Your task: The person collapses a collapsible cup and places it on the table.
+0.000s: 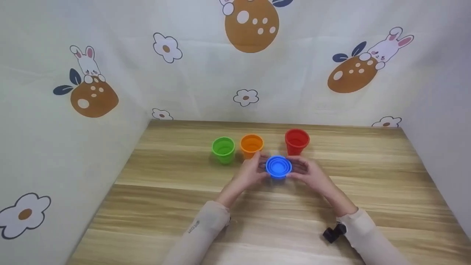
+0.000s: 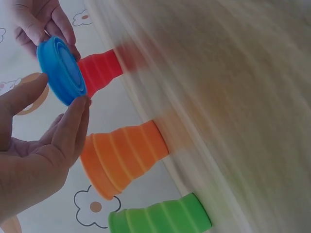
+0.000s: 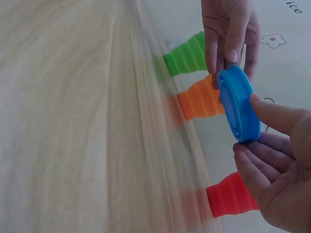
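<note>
A blue collapsible cup [image 1: 278, 167], folded down into a flat disc of nested rings, is held between both hands over the wooden table. The left hand [image 1: 253, 172] pinches one side of its rim, thumb on one face and fingers on the other. On the opposite side the right hand [image 1: 311, 175] grips it the same way. Both wrist views show the disc [image 2: 60, 70] raised off the tabletop. Just beyond the left hand is an orange cup [image 1: 252, 142], extended and upright. A red cup [image 1: 297, 140] stands extended behind the right hand.
Left of the orange cup, an extended green cup [image 1: 223, 149] stands upright. The wood-grain table [image 1: 154, 209] ends at a patterned cloth wall [image 1: 206, 81] behind the cups, and similar cloth walls rise on both sides. A black device [image 1: 333, 233] sits at the right wrist.
</note>
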Demonstrator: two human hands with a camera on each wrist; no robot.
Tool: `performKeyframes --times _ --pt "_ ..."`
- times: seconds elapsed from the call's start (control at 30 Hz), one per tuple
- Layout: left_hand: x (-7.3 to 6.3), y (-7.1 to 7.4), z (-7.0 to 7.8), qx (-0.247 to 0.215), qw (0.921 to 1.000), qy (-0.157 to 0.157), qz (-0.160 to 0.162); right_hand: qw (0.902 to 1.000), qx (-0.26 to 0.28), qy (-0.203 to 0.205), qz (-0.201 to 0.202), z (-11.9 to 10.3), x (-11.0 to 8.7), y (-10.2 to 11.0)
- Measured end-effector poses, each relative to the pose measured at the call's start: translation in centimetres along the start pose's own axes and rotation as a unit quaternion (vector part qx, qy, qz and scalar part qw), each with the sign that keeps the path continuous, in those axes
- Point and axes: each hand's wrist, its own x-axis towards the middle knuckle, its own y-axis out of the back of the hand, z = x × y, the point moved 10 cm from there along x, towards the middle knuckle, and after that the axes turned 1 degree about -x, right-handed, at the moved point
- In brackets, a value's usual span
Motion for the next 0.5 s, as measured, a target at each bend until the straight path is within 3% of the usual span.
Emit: performKeyframes --times 0.23,0.37,0.5 --pt "0.8 -1.6 -1.8 -0.016 0.9949 0.078 -0.061 0.9975 -0.065 -0.017 -0.018 1.1 0.5 -0.5" --pt "1.0 -2.1 -2.3 0.007 0.9918 0.093 -0.087 0.993 -0.116 -0.006 -0.023 1.1 0.7 -0.7" --pt "1.2 -2.3 -2.1 0.04 0.991 0.082 -0.098 0.987 -0.158 0.014 -0.022 0.9 0.9 -0.7"
